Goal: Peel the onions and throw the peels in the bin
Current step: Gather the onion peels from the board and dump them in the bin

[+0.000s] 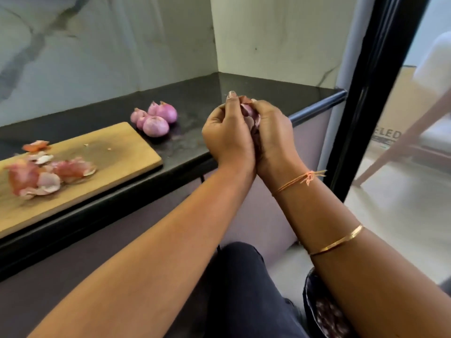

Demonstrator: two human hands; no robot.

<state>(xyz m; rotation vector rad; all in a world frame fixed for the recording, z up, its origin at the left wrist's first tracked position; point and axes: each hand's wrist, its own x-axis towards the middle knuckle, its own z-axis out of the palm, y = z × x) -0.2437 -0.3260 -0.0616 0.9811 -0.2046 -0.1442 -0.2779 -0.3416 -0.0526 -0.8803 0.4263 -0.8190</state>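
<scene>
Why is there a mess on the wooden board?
Those are onion peels, lying loose on the board instead of in a bin. They came off the onions now sitting beside it. Both hands, left and right, are shut around another onion. Nothing looks broken.

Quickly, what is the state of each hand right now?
Left hand: closed on the loose pink onion peels.
Right hand: closed on the same peels.
</scene>
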